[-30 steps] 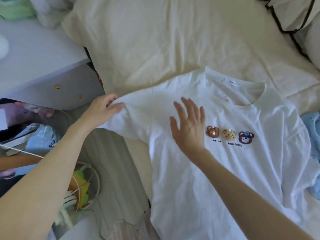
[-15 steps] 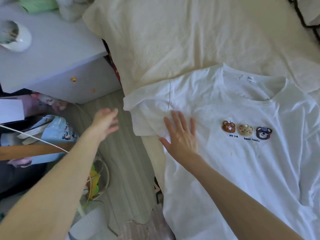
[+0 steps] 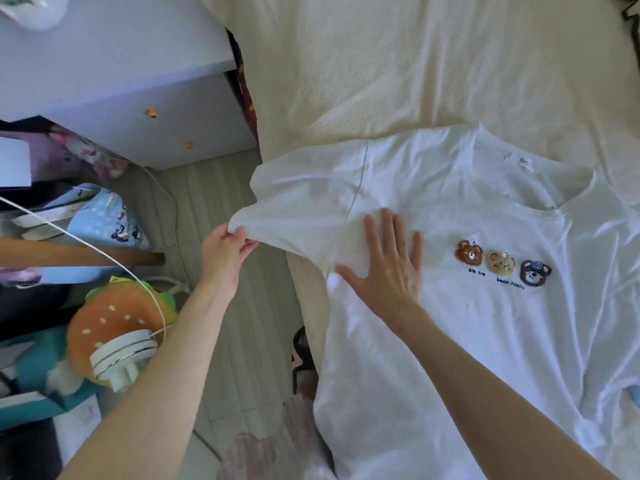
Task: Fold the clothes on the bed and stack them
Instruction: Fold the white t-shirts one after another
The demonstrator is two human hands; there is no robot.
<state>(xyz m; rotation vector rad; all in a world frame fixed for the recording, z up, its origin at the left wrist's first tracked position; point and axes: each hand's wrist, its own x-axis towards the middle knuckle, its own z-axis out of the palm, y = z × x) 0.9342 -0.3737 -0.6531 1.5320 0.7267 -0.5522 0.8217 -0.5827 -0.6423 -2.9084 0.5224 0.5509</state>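
Note:
A white T-shirt [image 3: 485, 341] with three bear faces printed on the chest lies face up on the cream bed cover [image 3: 398, 64]. Its left sleeve [image 3: 298, 202] hangs past the bed's edge. My left hand [image 3: 227, 249] pinches the hem of that sleeve out over the floor. My right hand [image 3: 388, 268] lies flat with fingers spread on the shirt, just below the sleeve seam and left of the bear print.
A white bedside cabinet [image 3: 121, 81] stands to the left of the bed. Below it on the floor sit a burger-shaped plush [image 3: 114, 317], a small white fan [image 3: 121, 358], a white cable and bags. A strip of blue cloth [image 3: 632, 393] peeks out at the right edge.
My left hand let go of the sleeve, hung free over the floor, and now pinches the sleeve hem again. My right hand slid left along the shirt and presses near the armpit.

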